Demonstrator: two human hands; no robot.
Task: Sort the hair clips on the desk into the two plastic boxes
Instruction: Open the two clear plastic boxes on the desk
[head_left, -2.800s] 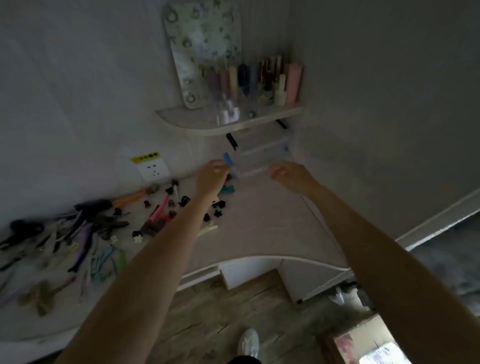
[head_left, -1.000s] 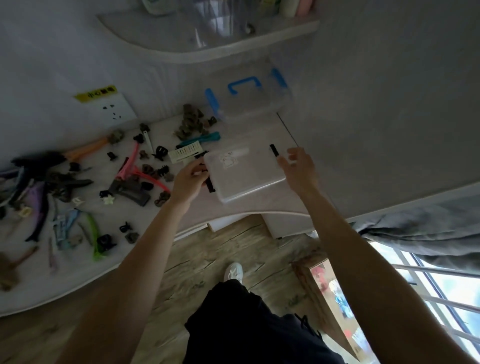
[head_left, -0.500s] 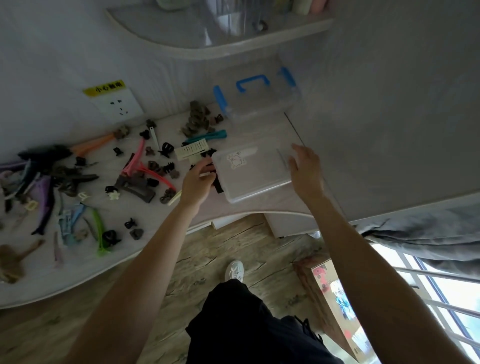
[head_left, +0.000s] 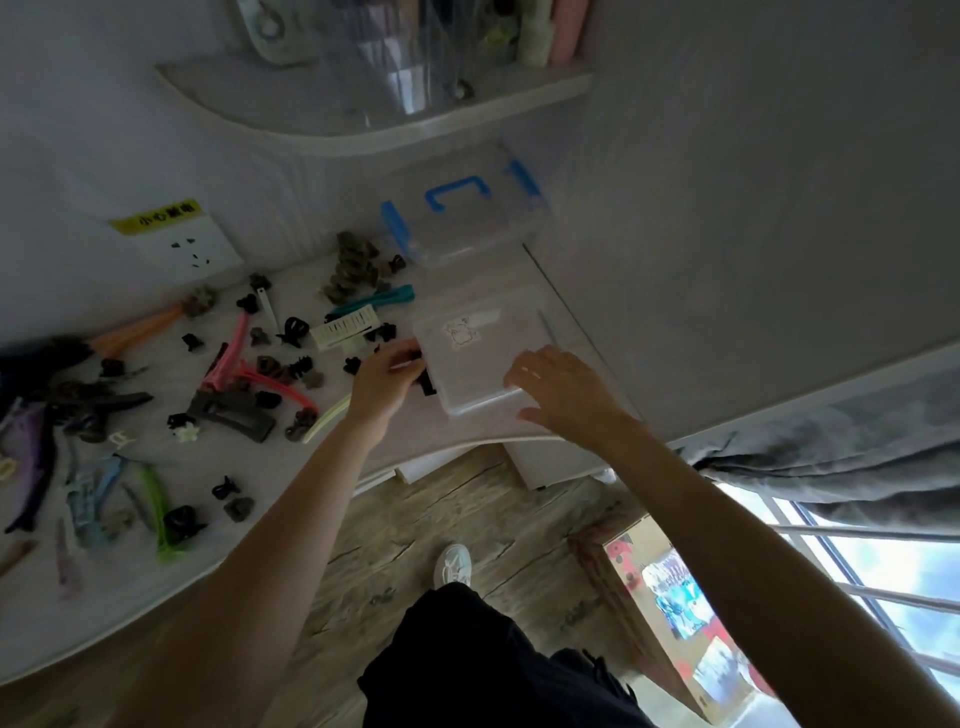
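**Sorting clips: both hands at the near box**

Reaching over the desk (head_left: 457, 436), both hands are at the clear plastic box with the little sticker (head_left: 480, 358), which sits close to the desk's front edge at its right end. The left hand (head_left: 384, 382) has its fingers curled around the black latch (head_left: 427, 382) on the box's left side. The right hand (head_left: 558, 392) is spread out with relaxed fingers over the box's near right corner, holding nothing; can't tell if it's actually touching the lid.

The second box, the one with the blue handle (head_left: 460, 218), is further back against the wall at the desk's far right corner, lid on.

The hair clips (head_left: 249, 384) are scattered all over the desk to the left of the boxes: a pink one, a teal one, a bright green one near the front edge, plenty of small black and brown claws, some purple ones at the far left edge. A white comb-style clip (head_left: 347, 328) lies just left of the sticker box.
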